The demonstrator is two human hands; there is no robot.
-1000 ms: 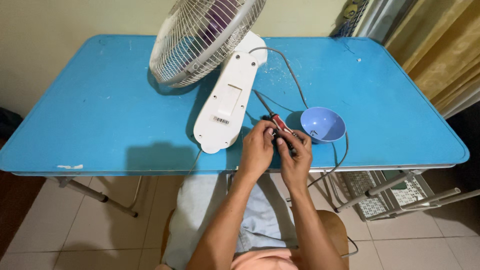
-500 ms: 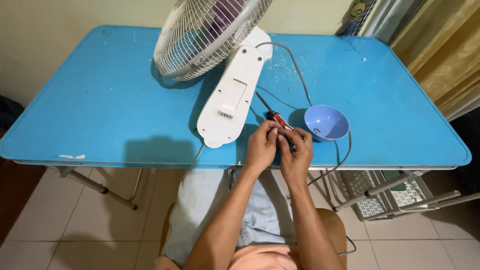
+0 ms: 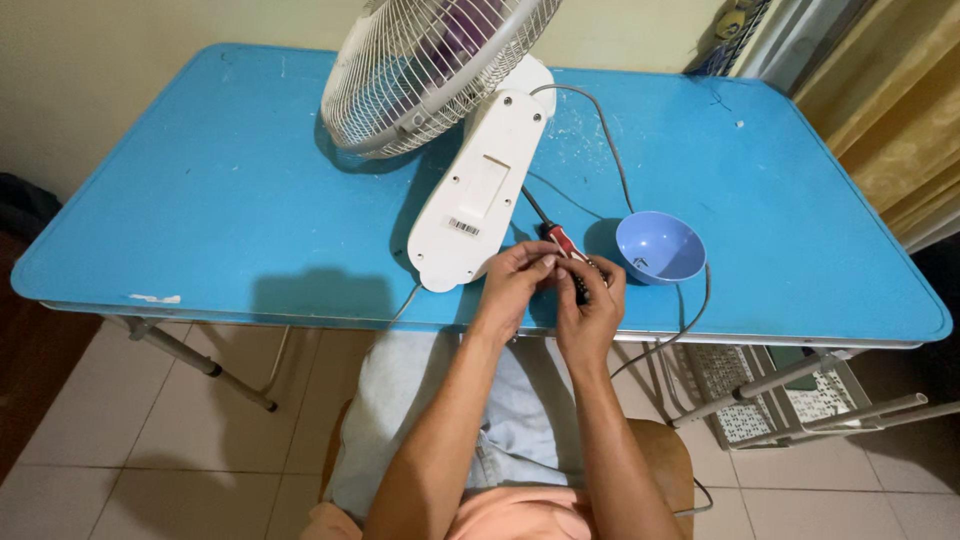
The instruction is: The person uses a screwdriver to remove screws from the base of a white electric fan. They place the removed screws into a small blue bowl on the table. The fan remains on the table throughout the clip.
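Both hands meet over the front edge of a blue table point(image 3: 220, 220). My left hand point(image 3: 515, 285) and my right hand point(image 3: 590, 310) pinch a small dark part between their fingertips; what it is I cannot make out. A screwdriver with a red and black handle point(image 3: 556, 238) lies on the table just beyond the fingers, its shaft pointing away from me. A white table fan point(image 3: 470, 190) lies on its back to the left of the hands, base toward me and wire cage at the far end. A small pale blue bowl point(image 3: 660, 248) sits to the right, something small inside.
A grey power cord point(image 3: 610, 150) runs from the fan around the bowl and drops off the table's front edge. A white plastic basket point(image 3: 760, 400) stands on the tiled floor under the right side. Yellow curtains hang at the far right.
The view has shifted slightly, so the table sits a little higher and to the right. My hands stay together on the small part, drawn a touch nearer to the table edge.
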